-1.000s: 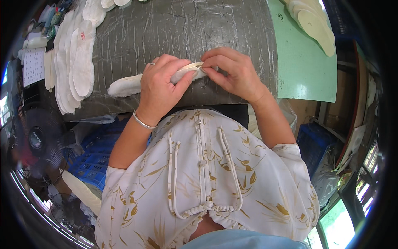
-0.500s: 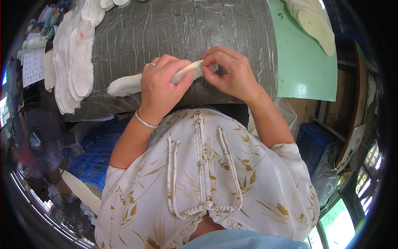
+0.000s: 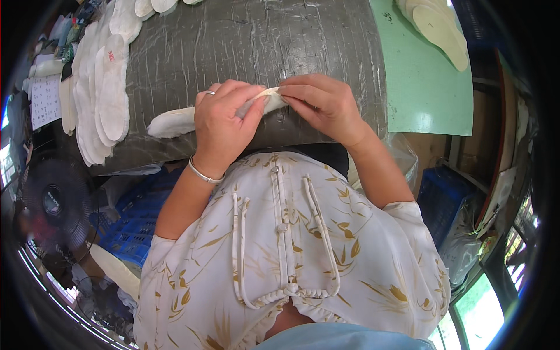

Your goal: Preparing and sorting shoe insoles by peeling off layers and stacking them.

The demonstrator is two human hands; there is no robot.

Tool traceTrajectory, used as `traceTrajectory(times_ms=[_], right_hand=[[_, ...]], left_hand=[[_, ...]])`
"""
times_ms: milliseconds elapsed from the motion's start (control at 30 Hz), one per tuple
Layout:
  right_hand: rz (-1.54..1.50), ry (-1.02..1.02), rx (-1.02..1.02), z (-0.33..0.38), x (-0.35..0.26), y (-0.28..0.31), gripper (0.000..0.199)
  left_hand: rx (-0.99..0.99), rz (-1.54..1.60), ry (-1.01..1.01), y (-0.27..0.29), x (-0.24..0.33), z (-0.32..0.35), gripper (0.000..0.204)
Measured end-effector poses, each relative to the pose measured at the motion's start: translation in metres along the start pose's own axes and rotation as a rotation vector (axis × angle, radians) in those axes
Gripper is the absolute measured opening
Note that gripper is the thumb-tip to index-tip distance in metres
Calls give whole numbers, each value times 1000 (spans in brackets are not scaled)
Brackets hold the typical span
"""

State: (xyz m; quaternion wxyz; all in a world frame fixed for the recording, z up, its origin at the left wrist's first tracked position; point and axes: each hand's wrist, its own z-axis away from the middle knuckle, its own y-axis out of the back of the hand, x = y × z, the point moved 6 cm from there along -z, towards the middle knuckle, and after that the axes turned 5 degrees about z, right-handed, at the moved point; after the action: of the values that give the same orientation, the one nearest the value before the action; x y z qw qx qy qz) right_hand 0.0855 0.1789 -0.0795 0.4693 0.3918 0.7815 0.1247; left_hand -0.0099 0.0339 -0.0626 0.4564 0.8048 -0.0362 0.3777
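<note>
Between my hands I hold a white fluffy insole (image 3: pixel 172 122) edge-up, its cream backing showing along the top edge. My left hand (image 3: pixel 227 114) is closed around its middle, thumb and fingers gripping the rim. At the insole's right end, my right hand (image 3: pixel 324 105) pinches the edge between thumb and fingers, close to the left fingertips. The insole's left end sticks out past my left hand, over the grey plastic-wrapped work surface (image 3: pixel 245 46). My fingers hide part of the right end.
Several white fluffy insoles (image 3: pixel 114 87) lie overlapping along the surface's left side. A stack of cream insoles (image 3: pixel 440 32) rests on a green board (image 3: pixel 431 99) at right. A fan (image 3: pixel 52 198) and a blue crate (image 3: pixel 131 227) stand lower left; another blue crate (image 3: pixel 440 198) is at right.
My right hand's fingers have straightened from a curled pinch and moved slightly left along the edge. My left hand keeps its grip on the insole, and the whole view has shifted slightly.
</note>
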Motion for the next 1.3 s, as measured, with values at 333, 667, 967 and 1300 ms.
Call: traceTrajectory(times_ms=[333,667,967,1300], right_hand=[[30,4,-22,-3,1,-3,15],[-34,-115,23,-8,6,-11,13],[-31,-68,-4,0,6,-12,12],[90,24,42,12,-1,-3,18]], left_hand=[[28,-4,6,-2,-1,1,12],[78,2,-43,0,-3,3,13],[-125,-4,26,-6,-1,-6,13],[-43,20,73,-5,4,-1,13]])
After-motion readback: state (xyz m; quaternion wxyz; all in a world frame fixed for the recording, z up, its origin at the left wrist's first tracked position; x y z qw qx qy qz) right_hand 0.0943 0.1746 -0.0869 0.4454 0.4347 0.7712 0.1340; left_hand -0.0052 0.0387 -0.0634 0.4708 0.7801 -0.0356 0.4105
